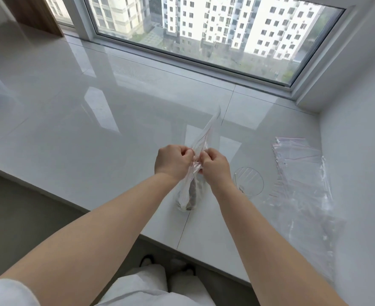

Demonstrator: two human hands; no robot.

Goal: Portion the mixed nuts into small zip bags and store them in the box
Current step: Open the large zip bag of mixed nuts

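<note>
Both hands, left [173,163] and right [215,165], pinch the bag [200,138] top left of the cup [248,181]. I'd press the zip along evenly, keeping nuts [192,193] low.

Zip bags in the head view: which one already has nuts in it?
The zip bag pinched at its top by the left hand and right hand; dark nuts show at its bottom. The stack of bags lying flat at right looks empty.
</note>
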